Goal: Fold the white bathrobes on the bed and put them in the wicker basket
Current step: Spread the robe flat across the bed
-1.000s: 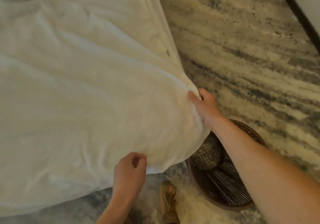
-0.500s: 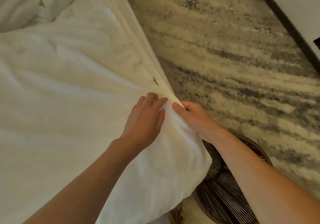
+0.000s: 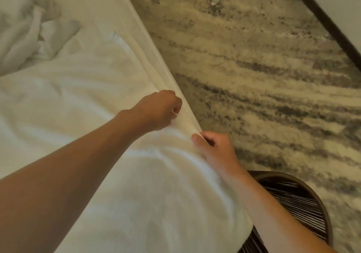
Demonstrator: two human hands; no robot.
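Wicker basket on the carpet at the edge of the bed, partly beneath the overhanging bathrobe. Right hand pinches the bathrobe's hem; the left hand, beside it half a second ago, now has its grip closed on the hem farther along; open carpet beyond

A white bathrobe lies spread flat on the bed, its near end drooping over the bed's side. A second bathrobe lies crumpled farther up the bed, and the dark, round wicker basket stands on the floor beside the bed.
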